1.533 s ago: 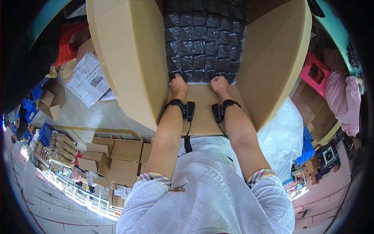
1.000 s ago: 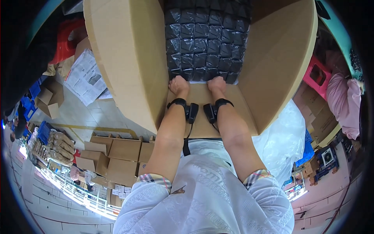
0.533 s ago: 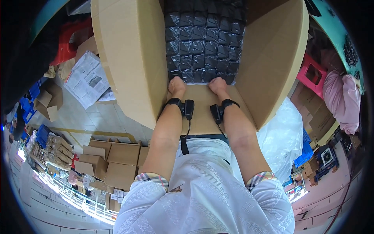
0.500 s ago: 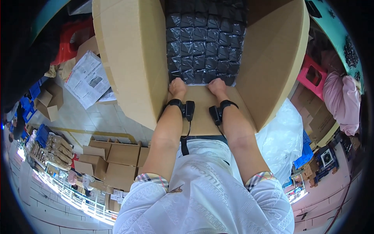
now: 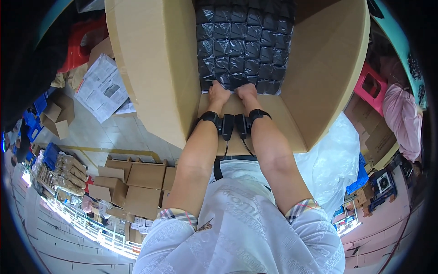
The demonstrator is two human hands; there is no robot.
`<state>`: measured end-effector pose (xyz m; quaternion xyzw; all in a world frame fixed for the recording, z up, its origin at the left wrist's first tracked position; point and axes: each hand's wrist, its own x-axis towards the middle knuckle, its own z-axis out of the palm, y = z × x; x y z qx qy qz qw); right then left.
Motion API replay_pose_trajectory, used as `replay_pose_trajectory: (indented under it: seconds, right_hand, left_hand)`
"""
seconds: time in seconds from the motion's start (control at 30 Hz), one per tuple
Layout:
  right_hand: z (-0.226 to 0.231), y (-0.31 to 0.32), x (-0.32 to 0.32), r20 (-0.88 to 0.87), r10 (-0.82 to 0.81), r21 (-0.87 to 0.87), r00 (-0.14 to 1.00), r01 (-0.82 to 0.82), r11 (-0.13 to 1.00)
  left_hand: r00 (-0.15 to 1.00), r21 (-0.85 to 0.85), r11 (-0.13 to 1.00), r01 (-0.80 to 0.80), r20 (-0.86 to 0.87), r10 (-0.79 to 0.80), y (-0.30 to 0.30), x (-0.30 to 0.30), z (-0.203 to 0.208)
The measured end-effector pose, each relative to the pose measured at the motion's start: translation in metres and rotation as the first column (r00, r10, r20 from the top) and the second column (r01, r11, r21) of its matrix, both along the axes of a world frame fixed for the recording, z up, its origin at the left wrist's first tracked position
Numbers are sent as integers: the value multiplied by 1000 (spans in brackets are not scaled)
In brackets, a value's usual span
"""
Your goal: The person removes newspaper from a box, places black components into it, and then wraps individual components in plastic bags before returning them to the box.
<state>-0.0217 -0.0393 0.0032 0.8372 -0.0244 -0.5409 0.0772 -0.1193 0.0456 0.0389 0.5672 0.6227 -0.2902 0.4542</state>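
Note:
A large open cardboard box (image 5: 150,59) stands in front of me, and inside it lies a layer of black block-shaped items (image 5: 246,43) in rows under shiny clear plastic. My left hand (image 5: 219,92) is closed at the near edge of this layer, its fingertips tucked against the plastic. Close beside it, my right hand (image 5: 247,91) is curled on the same edge, near the middle. The fingers of both hands are partly hidden. A black strap with a small device sits on each wrist.
Left of the box are newspaper sheets (image 5: 102,86) and a red stool (image 5: 75,45). Several cardboard boxes (image 5: 143,187) stand behind on the left. To the right lie clear plastic sheeting (image 5: 328,160), a pink stool (image 5: 368,88) and pink cloth (image 5: 401,121).
Both hands have come closer together along the near edge of the black layer, the left moving right and the right moving left. The view has shifted slightly.

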Motion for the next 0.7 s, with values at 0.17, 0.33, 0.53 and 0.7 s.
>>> replay_pose_trajectory:
  seconds: [0.17, 0.33, 0.53, 0.7]
  right_hand:
    - [23, 17, -17, 43, 95, 11, 995, -96, 995]
    - [35, -4, 10, 25, 83, 233, 996, -86, 969]
    - [84, 9, 53, -120, 119, 474, 986, -48, 879]
    - [70, -17, 68, -254, -42, 479, 966, 164, 862]
  left_hand:
    - [995, 79, 992, -103, -7, 104, -4, -16, -7]
    - [996, 85, 992, -92, 16, 91, 7, -15, 16]
    - [998, 165, 986, 40, 42, -48, 27, -20, 54]
    - [998, 115, 993, 9, 66, -17, 25, -16, 58]
